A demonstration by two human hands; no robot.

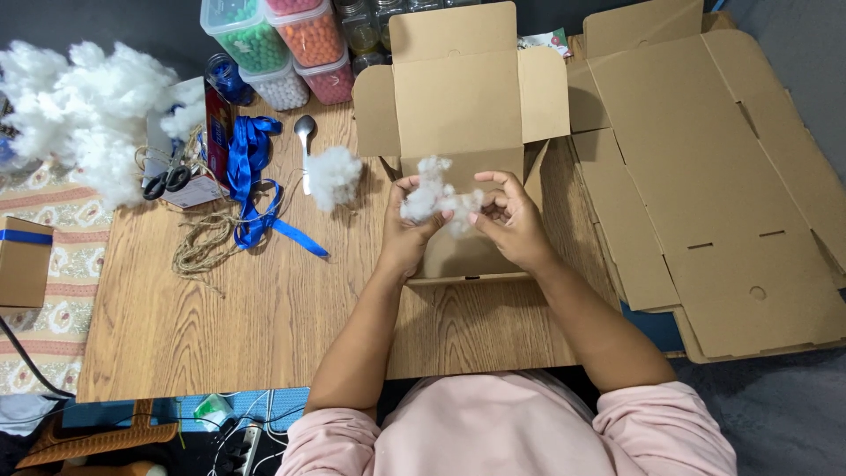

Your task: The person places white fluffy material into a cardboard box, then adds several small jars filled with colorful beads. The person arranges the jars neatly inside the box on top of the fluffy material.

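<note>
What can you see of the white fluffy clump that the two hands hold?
The white clump looks like soft fibre stuffing, loose and wispy at its edges, irregular in shape. The left hand and the right hand pinch it from both sides with their fingertips. It hangs above the open cardboard box, over the wooden table, and appears slightly stretched sideways.

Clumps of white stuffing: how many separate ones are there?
3: a big pile at the table's far left, a small tuft beside the spoon, and one clump held between both hands. More may be hidden.
</note>
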